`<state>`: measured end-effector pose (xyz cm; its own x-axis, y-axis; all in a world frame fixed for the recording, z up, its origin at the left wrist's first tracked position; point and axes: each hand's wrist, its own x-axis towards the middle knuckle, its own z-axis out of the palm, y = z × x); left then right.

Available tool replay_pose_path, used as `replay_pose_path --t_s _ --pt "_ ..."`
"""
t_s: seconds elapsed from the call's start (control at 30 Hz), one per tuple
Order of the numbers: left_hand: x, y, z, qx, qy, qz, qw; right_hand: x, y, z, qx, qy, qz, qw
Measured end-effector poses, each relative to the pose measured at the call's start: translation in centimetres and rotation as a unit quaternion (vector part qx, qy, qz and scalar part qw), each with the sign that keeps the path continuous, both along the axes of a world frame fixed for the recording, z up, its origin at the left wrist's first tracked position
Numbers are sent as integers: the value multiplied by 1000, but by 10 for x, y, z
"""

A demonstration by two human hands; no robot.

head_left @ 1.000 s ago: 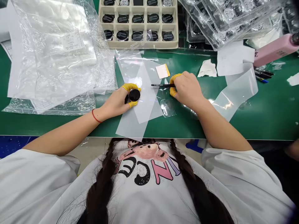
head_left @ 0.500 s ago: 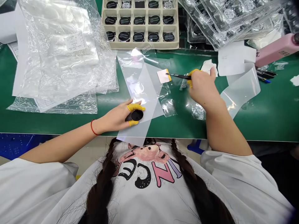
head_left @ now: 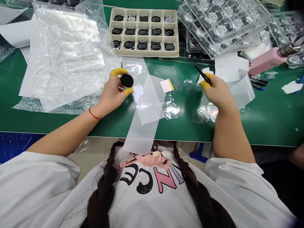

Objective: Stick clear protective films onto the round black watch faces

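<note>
Between the yellow-covered thumb and finger of my left hand point(head_left: 114, 90) is a round black disc point(head_left: 126, 80), held up by its edge over the left side of the clear film sheets point(head_left: 148, 110). My right hand point(head_left: 217, 88), also with yellow finger cots, grips black tweezers point(head_left: 202, 74) whose tip points up and left. A small white pad with a yellow edge point(head_left: 166, 85) lies on the bench between the hands. Below it rest small clear plastic pieces point(head_left: 172, 109).
A cream tray point(head_left: 144, 54) of black round pieces stands at the back. Clear bags point(head_left: 66, 60) cover the left side. Stacked clear blister trays point(head_left: 223, 22), a pink bottle point(head_left: 267, 61) and pens point(head_left: 258, 83) occupy the right.
My left hand has lifted the black disc up and left from near the front edge. My right hand has drawn the tweezers rightward, away from the white pad.
</note>
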<state>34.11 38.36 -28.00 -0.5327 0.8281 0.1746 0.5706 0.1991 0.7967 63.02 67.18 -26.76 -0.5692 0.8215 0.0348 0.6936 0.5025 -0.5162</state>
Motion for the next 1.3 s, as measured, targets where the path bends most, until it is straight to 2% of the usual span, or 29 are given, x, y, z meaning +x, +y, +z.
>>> replay_pose_path --t_s 0.1,0.33,0.43,0.53,0.7,0.77,0.87,0.97,1.07,1.13,1.2,1.3 --pt "-26 17 -6 -20 -17 36 999 2 -7 5 -17 -3 -4 1000" --pt "-68 61 -12 -46 75 22 996 -17 -7 11 64 -49 -53 995" --pt "-89 78 -18 -79 79 11 994 -17 0 6 103 -111 -27 988" --pt "-98 86 -21 -89 71 3 994 -12 3 -2 139 -137 2 981" --pt "-90 82 -12 -119 44 9 992 -11 -10 -9 137 -148 -11 979" --pt "-84 77 -4 -134 42 1 990 -13 -17 -9 119 -110 -7 987" --pt "-74 72 6 -119 55 -9 991 -15 -22 -4 44 -3 17 999" --pt "-56 71 12 -39 35 -14 999 -15 -24 6 -57 36 39 997" --pt "-34 72 12 21 -17 -67 997 -14 -28 19 -103 -116 58 986" --pt "-24 73 11 12 -19 -87 996 -14 -33 24 -83 -230 47 969" --pt "-24 73 8 1 1 -65 998 -15 -41 24 -35 -275 24 961" --pt "-43 70 2 15 17 2 1000 -15 -51 19 39 -277 8 960"
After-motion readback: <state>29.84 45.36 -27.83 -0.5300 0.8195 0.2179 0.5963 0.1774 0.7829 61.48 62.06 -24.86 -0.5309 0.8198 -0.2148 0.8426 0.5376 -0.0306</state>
